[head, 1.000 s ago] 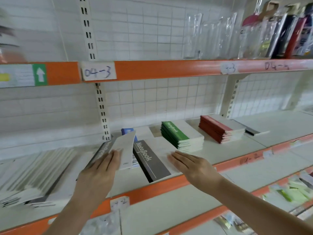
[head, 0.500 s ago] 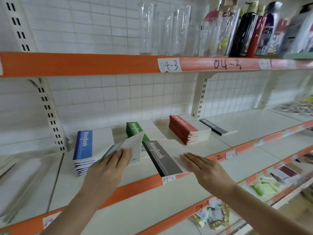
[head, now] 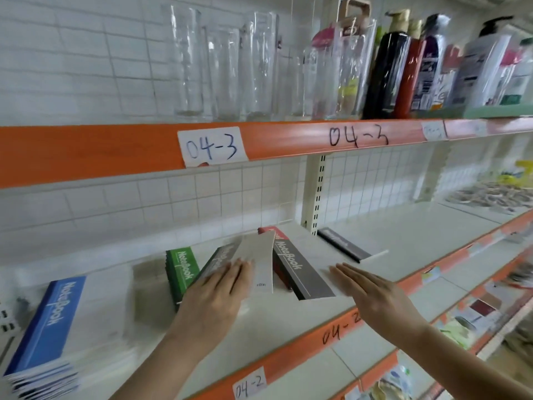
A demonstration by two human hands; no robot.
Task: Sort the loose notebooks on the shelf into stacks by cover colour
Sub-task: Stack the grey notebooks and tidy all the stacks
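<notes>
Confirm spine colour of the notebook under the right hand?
Grey, with white "NoteBook" lettering on the notebook under the right hand; head view.

"NoteBook" stood on blue point(head: 47, 321), green point(head: 183, 268) and grey notebook spines point(head: 291, 262). "04-3" marked the upper shelf edge point(head: 212, 147); "04-2" the lower point(head: 250, 385).

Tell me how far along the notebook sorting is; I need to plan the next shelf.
Done, apparently: blue stack, green stack and red stack sit separately. In hand: the left hand holds a tilted grey notebook; the right hand lies flat beside another grey notebook. Left: joining these with the far grey notebook.
</notes>
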